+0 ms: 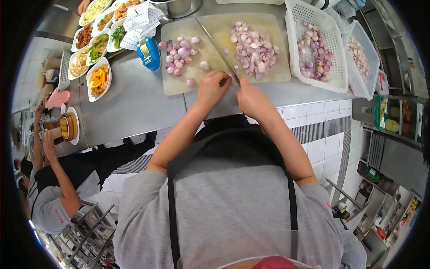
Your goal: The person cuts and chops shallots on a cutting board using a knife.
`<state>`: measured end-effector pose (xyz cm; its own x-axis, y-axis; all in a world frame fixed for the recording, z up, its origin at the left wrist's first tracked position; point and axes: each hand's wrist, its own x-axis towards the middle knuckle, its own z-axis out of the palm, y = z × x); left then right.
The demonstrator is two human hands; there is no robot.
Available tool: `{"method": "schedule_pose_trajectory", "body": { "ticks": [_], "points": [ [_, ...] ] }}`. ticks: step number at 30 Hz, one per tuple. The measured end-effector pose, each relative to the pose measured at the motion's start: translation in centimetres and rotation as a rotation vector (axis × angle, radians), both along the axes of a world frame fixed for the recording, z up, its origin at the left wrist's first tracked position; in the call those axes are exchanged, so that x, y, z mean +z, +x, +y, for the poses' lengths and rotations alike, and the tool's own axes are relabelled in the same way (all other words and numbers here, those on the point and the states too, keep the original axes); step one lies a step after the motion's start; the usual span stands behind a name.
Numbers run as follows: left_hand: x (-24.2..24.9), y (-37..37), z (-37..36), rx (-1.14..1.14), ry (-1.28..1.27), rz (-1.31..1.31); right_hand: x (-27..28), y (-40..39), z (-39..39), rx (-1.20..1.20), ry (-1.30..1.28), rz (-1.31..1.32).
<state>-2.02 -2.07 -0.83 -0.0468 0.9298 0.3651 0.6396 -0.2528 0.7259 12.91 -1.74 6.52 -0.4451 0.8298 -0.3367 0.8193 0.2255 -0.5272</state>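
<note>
My right hand (253, 98) is wrapped round the handle of a long kitchen knife (218, 48), its blade slanting away to the upper left over the cutting board (177, 87). At the board's front edge, my left hand (212, 88) pinches a small shallot (230, 75) close beside the blade's heel. Whole peeled shallots (183, 52) lie loose on the left part of the board. A pile of cut shallots (256, 53) covers much of the right part. My fingers partly hide the held shallot.
Right of the board stand a white perforated basket (342, 74) with more shallots and a clear tub (372, 83) with shallots inside. A blue tape dispenser (149, 54), paper slips (138, 22) and several filled dishes are at left. A co-worker (58, 188) stands further left.
</note>
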Motion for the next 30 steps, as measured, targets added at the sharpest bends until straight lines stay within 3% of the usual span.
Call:
{"method": "schedule_pose_trajectory", "body": {
  "ticks": [14,17,19,25,28,30],
  "points": [
    [-0.2,0.0,-0.1,0.007,0.039,-0.021,-1.9,-0.6,-0.3,-0.016,-0.011,0.015],
    [0.7,0.3,0.0,-0.014,0.022,-0.003,-2.0,0.5,0.6,-0.015,0.124,0.070],
    [1.2,0.1,0.0,-0.023,-0.006,0.009,-0.1,1.6,2.0,-0.188,-0.450,0.266],
    [1.6,-1.6,1.6,-0.271,0.246,0.292,-0.4,2.7,2.6,-0.158,-0.459,0.299],
    [2.3,-1.8,1.6,-0.327,0.051,0.336,0.6,2.2,2.1,-0.135,-0.386,0.229],
    [2.9,-1.2,0.9,0.000,-0.327,0.062,1.6,1.4,1.4,-0.123,-0.343,0.156]
  ]
}}
